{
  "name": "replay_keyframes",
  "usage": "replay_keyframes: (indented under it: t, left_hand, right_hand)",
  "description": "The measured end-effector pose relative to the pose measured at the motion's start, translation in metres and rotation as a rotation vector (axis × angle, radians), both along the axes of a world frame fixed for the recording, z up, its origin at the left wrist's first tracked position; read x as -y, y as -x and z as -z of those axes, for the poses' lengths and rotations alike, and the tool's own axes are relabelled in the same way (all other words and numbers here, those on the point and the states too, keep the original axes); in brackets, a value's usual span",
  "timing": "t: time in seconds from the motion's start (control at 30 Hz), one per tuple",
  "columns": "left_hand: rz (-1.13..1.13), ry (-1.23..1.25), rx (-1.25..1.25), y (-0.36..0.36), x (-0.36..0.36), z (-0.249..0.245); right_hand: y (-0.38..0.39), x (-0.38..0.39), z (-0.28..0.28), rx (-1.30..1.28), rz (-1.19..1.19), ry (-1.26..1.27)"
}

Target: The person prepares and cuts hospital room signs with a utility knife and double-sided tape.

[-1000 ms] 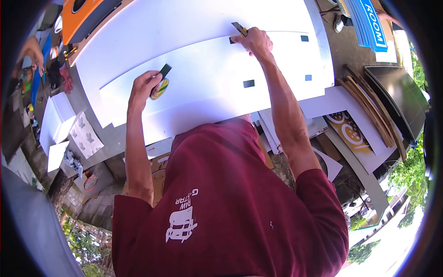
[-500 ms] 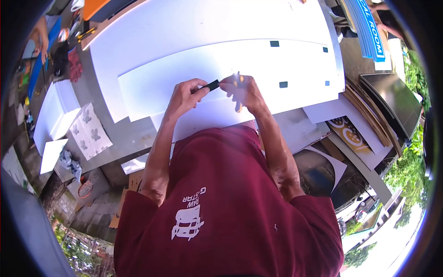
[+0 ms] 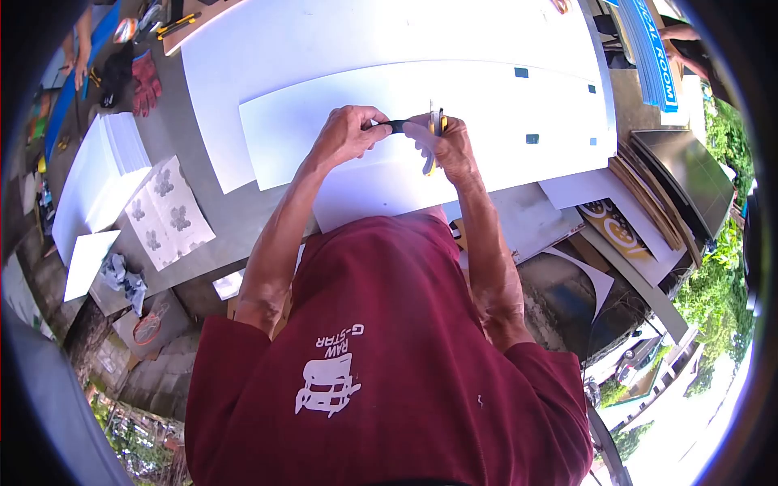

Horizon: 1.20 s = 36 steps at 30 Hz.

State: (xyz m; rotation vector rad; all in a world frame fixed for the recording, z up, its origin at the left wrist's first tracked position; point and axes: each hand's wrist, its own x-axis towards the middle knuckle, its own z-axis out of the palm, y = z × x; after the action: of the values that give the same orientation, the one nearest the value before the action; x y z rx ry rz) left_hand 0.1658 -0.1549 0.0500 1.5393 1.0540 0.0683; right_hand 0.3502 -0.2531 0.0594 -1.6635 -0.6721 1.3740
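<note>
- A red glove (image 3: 146,83) lies at far left
- The left hand (image 3: 350,134) has thumb and fingers closed on one end of a black strip (image 3: 396,126)
- The strip is over the white panel (image 3: 284,121), between the hands, its long axis running nearly level from left to right
- The right hand (image 3: 450,147) has its fingertips at the other end and is closed round a cutter (image 3: 438,123), set crosswise to the strip, upper end pointing away from the body
- Farther right, four dark patches (image 3: 532,138) mark the panel
</note>
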Motion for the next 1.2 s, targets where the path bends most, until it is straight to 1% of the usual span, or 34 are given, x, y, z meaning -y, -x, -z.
replay_keyframes:
  t: [0.07, 0.1, 0.17, 0.2, 0.3, 0.37, 0.4, 0.47, 0.57, 0.6, 0.7, 0.77, 0.8, 0.83, 0.87, 0.9, 0.97, 1.07, 1.1, 1.2]
  left_hand:
    - [0.011, -0.007, -0.036, 0.001, -0.006, -0.002]
    - [-0.026, 0.024, -0.072, -0.001, -0.009, -0.004]
    - [-0.103, 0.088, -0.145, -0.008, -0.014, -0.008]
    - [-0.115, 0.082, -0.163, -0.009, -0.017, -0.010]
    - [-0.132, 0.034, -0.233, -0.011, -0.027, -0.011]
    - [-0.114, -0.031, -0.300, -0.009, -0.035, -0.005]
    - [-0.120, -0.072, -0.224, -0.008, -0.036, 0.003]
    - [-0.128, -0.155, -0.070, -0.008, -0.039, 0.019]
    - [-0.106, 0.099, -0.163, -0.020, -0.056, 0.001]
    - [-0.103, 0.104, -0.154, -0.023, -0.061, 0.001]
    - [-0.107, 0.136, -0.232, -0.034, -0.077, 0.003]
    - [-0.033, 0.005, -0.387, -0.045, -0.084, 0.010]
    - [0.017, -0.066, -0.458, -0.052, -0.087, 0.011]
    - [0.068, -0.138, -0.527, -0.057, -0.088, 0.012]
    - [0.017, -0.168, -0.517, -0.061, -0.087, 0.012]
    - [0.024, -0.199, -0.528, -0.065, -0.088, 0.017]
    - [0.040, -0.259, -0.550, -0.072, -0.091, 0.030]
    - [0.030, -0.406, -0.576, -0.081, -0.095, 0.043]
    - [0.047, -0.411, -0.597, -0.083, -0.094, 0.040]
    - [0.086, -0.432, -0.638, -0.091, -0.094, 0.032]
  right_hand:
    - [0.002, -0.005, 0.016, 0.053, 0.030, -0.026]
    - [0.003, -0.009, 0.019, 0.078, 0.044, -0.040]
    - [0.002, -0.017, 0.025, 0.119, 0.015, 0.021]
    - [0.001, -0.021, 0.026, 0.141, 0.002, 0.053]
    - [0.001, -0.034, 0.039, 0.187, 0.027, -0.029]
    - [-0.007, -0.039, 0.042, 0.124, 0.051, -0.057]
    - [-0.011, -0.041, 0.044, 0.092, 0.064, -0.069]
    - [-0.014, -0.049, 0.050, 0.138, 0.048, -0.038]
    - [-0.021, -0.063, 0.064, 0.188, 0.061, -0.032]
    - [-0.023, -0.068, 0.064, 0.218, 0.059, -0.021]
    - [-0.028, -0.081, 0.065, 0.340, 0.057, 0.019]
    - [-0.032, -0.088, 0.067, 0.388, 0.015, 0.036]
    - [-0.030, -0.091, 0.058, 0.452, -0.010, 0.065]
    - [-0.030, -0.093, 0.061, 0.448, 0.017, 0.078]
    - [-0.030, -0.096, 0.064, 0.444, 0.044, 0.091]
    - [-0.031, -0.098, 0.068, 0.440, 0.071, 0.103]
    - [-0.031, -0.101, 0.076, 0.511, 0.088, 0.104]
    - [-0.031, -0.104, 0.080, 0.555, 0.114, 0.110]
    - [-0.031, -0.105, 0.081, 0.560, 0.121, 0.112]
    - [-0.030, -0.109, 0.083, 0.587, 0.103, 0.233]
